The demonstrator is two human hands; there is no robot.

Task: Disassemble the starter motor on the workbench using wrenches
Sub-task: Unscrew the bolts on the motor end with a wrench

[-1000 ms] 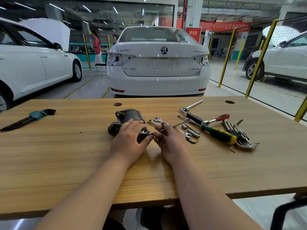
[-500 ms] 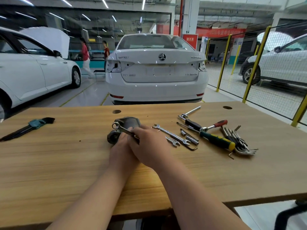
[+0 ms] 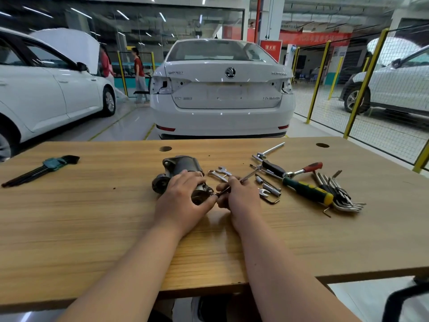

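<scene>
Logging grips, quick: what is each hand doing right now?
Left hand: grips the starter motor.
Right hand: holds a wrench at the motor's end.

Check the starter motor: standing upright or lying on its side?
Lying on its side: the starter motor rests lengthwise on the workbench, left hand gripping its near end.

My bench (image 3: 92,228) is matt wood grain; starter motor (image 3: 183,166) dull grey metal; wrench (image 3: 249,175) shiny steel; screwdriver (image 3: 306,190) w/ glossy green plastic grip.

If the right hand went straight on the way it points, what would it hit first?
Likely the left hand, whose fingertips grip the starter motor at its near end, beside the wrench tip; depth unclear.
</scene>
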